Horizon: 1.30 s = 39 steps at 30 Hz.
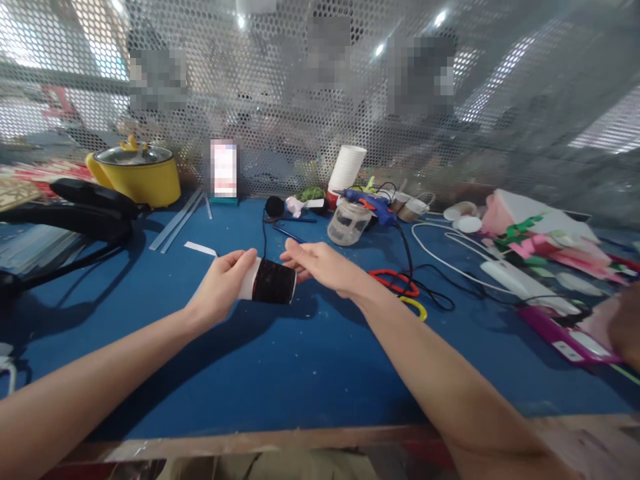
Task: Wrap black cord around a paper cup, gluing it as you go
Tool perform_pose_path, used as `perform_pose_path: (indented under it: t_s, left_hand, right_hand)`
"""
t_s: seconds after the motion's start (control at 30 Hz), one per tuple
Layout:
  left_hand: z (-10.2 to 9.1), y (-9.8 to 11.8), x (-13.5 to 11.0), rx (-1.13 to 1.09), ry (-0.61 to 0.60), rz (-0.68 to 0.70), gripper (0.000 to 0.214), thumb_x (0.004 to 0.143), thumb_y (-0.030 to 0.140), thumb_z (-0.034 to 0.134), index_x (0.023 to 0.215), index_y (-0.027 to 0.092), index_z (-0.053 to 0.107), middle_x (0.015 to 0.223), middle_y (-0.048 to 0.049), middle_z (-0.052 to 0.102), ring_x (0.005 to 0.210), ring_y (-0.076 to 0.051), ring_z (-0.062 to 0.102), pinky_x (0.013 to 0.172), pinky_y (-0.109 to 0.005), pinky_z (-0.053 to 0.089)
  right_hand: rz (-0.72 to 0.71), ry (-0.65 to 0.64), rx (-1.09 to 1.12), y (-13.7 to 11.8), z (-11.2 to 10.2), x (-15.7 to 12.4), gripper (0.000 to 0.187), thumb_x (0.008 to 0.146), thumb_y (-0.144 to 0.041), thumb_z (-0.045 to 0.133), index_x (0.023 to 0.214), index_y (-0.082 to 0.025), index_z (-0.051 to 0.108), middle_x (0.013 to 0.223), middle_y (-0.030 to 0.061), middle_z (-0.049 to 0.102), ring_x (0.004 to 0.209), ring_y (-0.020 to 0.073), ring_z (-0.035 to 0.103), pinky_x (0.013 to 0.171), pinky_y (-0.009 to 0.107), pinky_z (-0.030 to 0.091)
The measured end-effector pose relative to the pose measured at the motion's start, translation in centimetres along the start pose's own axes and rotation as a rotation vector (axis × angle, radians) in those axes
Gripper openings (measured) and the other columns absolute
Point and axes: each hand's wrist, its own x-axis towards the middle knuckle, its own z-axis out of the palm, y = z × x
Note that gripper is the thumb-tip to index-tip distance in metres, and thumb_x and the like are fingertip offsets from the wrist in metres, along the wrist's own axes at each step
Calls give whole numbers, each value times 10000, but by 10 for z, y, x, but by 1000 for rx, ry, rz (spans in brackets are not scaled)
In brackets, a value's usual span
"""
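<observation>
My left hand (223, 283) is closed round the white end of a paper cup (269, 281) held sideways above the blue table (280, 360). Most of the cup is wrapped in black yarn. My right hand (320, 264) rests against the cup's far rim, fingers pinched together on the thin black yarn strand (265, 230). The strand runs back to a black yarn ball (274, 206) near the mesh screen.
A blue glue gun (373, 204), a clear jar (347, 223) and a stack of white cups (347, 168) stand behind. Red and yellow rings (400, 287), white cables and pink-green paper pieces (540, 243) lie right. A yellow pot (136, 173) and black object (85, 210) sit left. People sit beyond the mesh.
</observation>
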Motion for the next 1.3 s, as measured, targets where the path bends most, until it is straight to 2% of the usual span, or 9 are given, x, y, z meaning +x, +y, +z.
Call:
perform_pose_path:
  t_s: [0.1,0.17,0.37,0.6,0.77,0.83,0.93,1.13,1.3]
  left_hand:
    - [-1,0,-1,-15,-23,21,292,704,416,515,604,145,477,491,62,397,416,-54,349,388,-168,251]
    - [-2,0,-4,36,-98,60,303,706,417,519,592,140,473,488,65,382,424,-52,339,401,-170,244]
    - [-8,-5,-6,128,-388,29,390,759,481,430,623,125,515,502,44,428,478,-82,401,477,-201,312]
    - [-19,5,-2,186,-760,-53,427,786,481,397,635,115,556,561,-4,541,551,-112,489,567,-226,379]
    - [-22,11,-2,293,-903,-54,378,742,462,492,627,106,548,561,10,517,537,-93,457,539,-202,361]
    - [-20,10,-3,320,-933,-46,379,745,466,484,630,108,533,550,19,487,521,-85,429,516,-194,344]
    - [-17,7,-6,330,-998,1,363,767,448,460,642,110,510,567,22,459,533,-80,401,514,-190,326]
    - [-15,11,-15,365,-1099,70,292,793,372,446,647,121,472,584,32,403,548,-76,349,509,-183,295]
    - [-14,13,-17,376,-1102,117,247,799,303,444,627,127,452,579,39,378,545,-72,329,502,-176,289]
  right_hand:
    - [-37,-204,-139,-1,-3,-9,448,723,-532,486,870,-126,600,845,76,641,734,166,588,651,285,467]
    - [-45,-246,-165,2,-2,-16,441,700,-500,538,935,-130,588,901,74,637,790,177,583,688,293,460]
    - [-83,-140,-183,9,0,-33,445,675,-342,622,1057,-133,533,971,68,617,852,183,569,718,300,443]
    - [-240,-37,-501,4,5,-46,489,600,-310,690,1041,-158,543,1011,68,588,906,201,536,776,324,405]
    - [-197,-142,-428,5,3,-47,494,600,-393,677,1029,-183,550,1006,68,585,895,212,534,766,345,409]
    - [-79,-203,-232,10,-1,-41,461,621,-440,649,981,-163,567,971,83,599,883,214,546,776,352,414]
    - [49,-142,52,18,-5,-24,475,704,-554,498,911,-129,538,908,116,599,820,198,578,772,364,436]
    - [91,-189,425,3,1,25,521,797,-595,245,958,-136,432,882,124,592,752,169,617,722,347,488]
    - [-18,118,280,-22,-8,82,489,813,-583,188,782,-160,430,784,82,571,687,113,588,658,251,499]
